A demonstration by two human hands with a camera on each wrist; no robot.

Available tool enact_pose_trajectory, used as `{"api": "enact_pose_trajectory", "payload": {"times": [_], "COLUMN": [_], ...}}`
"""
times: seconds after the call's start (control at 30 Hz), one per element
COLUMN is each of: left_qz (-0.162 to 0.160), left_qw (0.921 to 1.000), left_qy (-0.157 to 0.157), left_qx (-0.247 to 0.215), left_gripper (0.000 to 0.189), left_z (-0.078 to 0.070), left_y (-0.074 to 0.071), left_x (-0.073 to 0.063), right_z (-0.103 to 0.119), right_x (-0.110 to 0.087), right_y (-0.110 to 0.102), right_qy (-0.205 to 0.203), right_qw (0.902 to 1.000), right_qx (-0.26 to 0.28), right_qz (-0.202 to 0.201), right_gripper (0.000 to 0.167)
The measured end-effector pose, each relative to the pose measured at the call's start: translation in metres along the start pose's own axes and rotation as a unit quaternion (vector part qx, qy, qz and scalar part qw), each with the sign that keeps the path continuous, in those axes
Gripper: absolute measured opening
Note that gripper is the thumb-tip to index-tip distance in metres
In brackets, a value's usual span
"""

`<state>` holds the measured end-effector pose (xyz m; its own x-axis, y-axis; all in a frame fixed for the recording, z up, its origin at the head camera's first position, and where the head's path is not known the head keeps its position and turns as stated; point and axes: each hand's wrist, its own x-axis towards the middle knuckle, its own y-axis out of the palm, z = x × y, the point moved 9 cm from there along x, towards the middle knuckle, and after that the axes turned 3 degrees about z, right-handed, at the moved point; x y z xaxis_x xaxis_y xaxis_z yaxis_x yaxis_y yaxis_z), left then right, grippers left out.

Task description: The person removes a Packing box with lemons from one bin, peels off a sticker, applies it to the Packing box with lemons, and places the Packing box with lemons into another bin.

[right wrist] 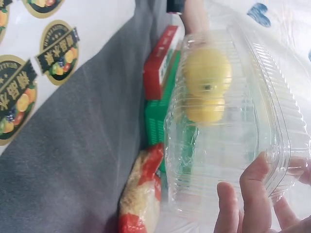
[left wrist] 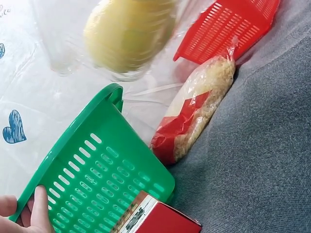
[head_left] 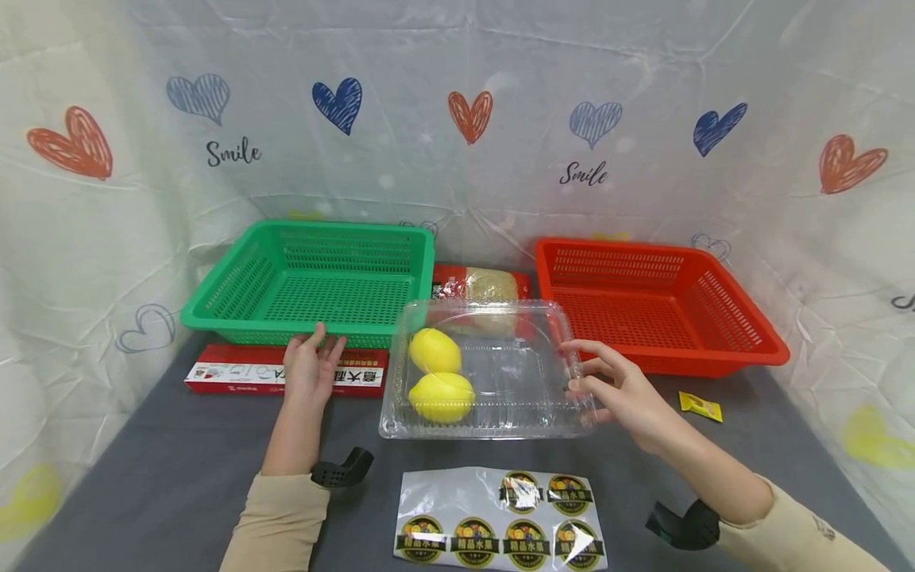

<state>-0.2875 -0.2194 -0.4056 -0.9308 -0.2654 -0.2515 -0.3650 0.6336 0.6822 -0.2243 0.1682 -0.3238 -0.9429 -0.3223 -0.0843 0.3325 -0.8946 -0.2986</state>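
Note:
My right hand [head_left: 618,389] grips the right end of a clear plastic clamshell box [head_left: 511,381], thumb and fingers on its edge. Two yellow lemons [head_left: 442,397] lie at the left side inside the box, which is held up over the table and tilted. My left hand [head_left: 312,369] is at the front rim of a green plastic basket [head_left: 343,306], its fingers around the rim in the left wrist view. Under that hand lies a long red and white carton [head_left: 243,373], partly covered by the wrist.
A red basket [head_left: 658,318] stands at the back right. Between the baskets lies a red-and-clear bag [head_left: 493,282] of pale food. A small yellow packet [head_left: 700,406] is at the right. Near the front edge lies a sheet of round fruit stickers [head_left: 457,492].

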Motion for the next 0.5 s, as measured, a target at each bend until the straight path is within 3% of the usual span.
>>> {"api": "enact_pose_trajectory", "payload": {"times": [0.5], "left_qz": [0.003], "left_qw": [1.0], "left_qy": [0.002], "left_qx": [0.002], "left_gripper": [0.014], "left_z": [0.0], "left_y": [0.0], "left_x": [-0.001], "right_z": [-0.02], "right_x": [-0.009], "right_y": [0.01], "right_qy": [0.011], "right_qw": [0.9998], "right_qx": [0.009], "right_qz": [0.01], "right_gripper": [0.047]}}
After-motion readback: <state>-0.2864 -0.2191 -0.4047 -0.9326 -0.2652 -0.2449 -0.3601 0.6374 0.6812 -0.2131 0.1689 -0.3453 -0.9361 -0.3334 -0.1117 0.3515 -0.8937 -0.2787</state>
